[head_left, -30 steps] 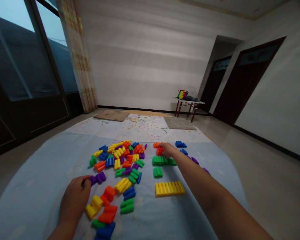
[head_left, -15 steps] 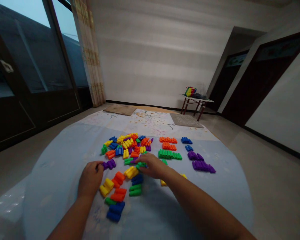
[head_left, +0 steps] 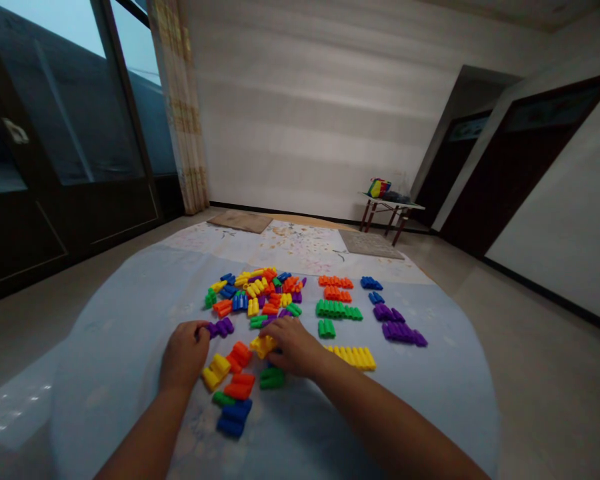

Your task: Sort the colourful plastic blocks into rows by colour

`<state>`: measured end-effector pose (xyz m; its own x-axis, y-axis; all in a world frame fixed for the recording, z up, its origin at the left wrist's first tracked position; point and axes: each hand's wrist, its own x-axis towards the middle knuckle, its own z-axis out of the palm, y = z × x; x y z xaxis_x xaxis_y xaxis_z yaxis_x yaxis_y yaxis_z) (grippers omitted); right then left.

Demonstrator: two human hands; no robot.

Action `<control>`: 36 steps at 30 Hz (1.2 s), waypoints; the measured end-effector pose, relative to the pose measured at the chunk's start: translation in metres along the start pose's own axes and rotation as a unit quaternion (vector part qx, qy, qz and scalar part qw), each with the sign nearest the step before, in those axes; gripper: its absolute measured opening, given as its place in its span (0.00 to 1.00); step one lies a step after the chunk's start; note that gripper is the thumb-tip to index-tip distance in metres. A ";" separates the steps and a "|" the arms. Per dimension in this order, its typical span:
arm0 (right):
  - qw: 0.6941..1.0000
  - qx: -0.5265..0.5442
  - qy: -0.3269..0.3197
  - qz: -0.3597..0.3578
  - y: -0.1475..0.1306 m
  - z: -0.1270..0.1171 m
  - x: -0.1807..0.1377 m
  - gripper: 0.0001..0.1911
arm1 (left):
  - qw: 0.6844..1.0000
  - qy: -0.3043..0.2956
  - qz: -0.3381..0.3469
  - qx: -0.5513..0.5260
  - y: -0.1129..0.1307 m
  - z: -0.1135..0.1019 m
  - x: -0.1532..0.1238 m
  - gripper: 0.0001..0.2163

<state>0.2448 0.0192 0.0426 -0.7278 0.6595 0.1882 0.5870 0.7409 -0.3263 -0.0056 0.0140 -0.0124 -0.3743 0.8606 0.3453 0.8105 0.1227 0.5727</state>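
Observation:
My left hand [head_left: 184,355] rests on the table's left part, its fingers curled at the near end of a purple toy block [head_left: 222,327] made of joined tubes. My right hand [head_left: 293,347] reaches in from the right, with thumb and fingers closed round a yellow block [head_left: 263,346]. Part of a blue block is hidden under that hand, just behind a green block [head_left: 272,378]. Between the hands and nearer to me lie an orange block [head_left: 239,357], another yellow block [head_left: 216,371] and a blue block [head_left: 235,418].
A mixed heap of coloured blocks [head_left: 255,288] lies beyond my hands. To the right, blocks stand in colour rows: orange [head_left: 335,282], green [head_left: 339,309], yellow [head_left: 353,358], blue [head_left: 371,283] and purple [head_left: 404,333]. A light blue cloth [head_left: 430,407] covers the round table.
My right hand has moved slightly toward me, from a green block onto the yellow one. The row of yellow blocks at right shows more fully. My left hand stays at the purple block.

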 end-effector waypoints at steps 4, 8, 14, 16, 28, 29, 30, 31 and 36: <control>0.999 0.009 -0.026 -0.025 -0.006 -0.002 -0.013 0.19 | 1.000 0.003 -0.001 0.004 0.002 -0.001 0.000 0.17; 0.999 0.003 -0.037 -0.034 -0.010 0.003 -0.017 0.22 | 1.000 -0.002 -0.001 0.003 0.004 -0.002 0.000 0.17; 1.000 0.000 -0.017 -0.001 -0.015 0.008 -0.016 0.22 | 1.000 -0.007 -0.003 0.019 0.002 -0.001 0.001 0.17; 1.000 0.015 0.007 -0.001 -0.015 0.005 -0.023 0.22 | 1.000 -0.007 0.000 0.024 0.000 0.000 0.002 0.17; 0.990 0.073 0.070 0.093 0.026 -0.026 -0.144 0.28 | 0.999 -0.036 -0.014 0.037 0.010 -0.006 0.002 0.17; 0.992 0.068 0.056 0.093 0.026 -0.026 -0.149 0.28 | 0.999 -0.036 -0.014 0.036 0.010 -0.006 0.002 0.17; 0.993 0.065 0.044 0.093 0.026 -0.026 -0.152 0.28 | 0.999 -0.037 -0.015 0.036 0.011 -0.007 0.002 0.17; 0.993 0.062 0.035 0.095 0.026 -0.025 -0.154 0.28 | 0.999 -0.037 -0.016 0.037 0.011 -0.007 0.002 0.17; 0.993 0.054 0.043 0.097 0.026 -0.021 -0.158 0.26 | 0.998 -0.037 -0.016 0.038 0.010 -0.006 0.002 0.17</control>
<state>0.3826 -0.0631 0.0234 -0.5687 0.8007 0.1883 0.6684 0.5833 -0.4615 -0.0012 0.0139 -0.0018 -0.3681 0.8894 0.2710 0.8319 0.1848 0.5233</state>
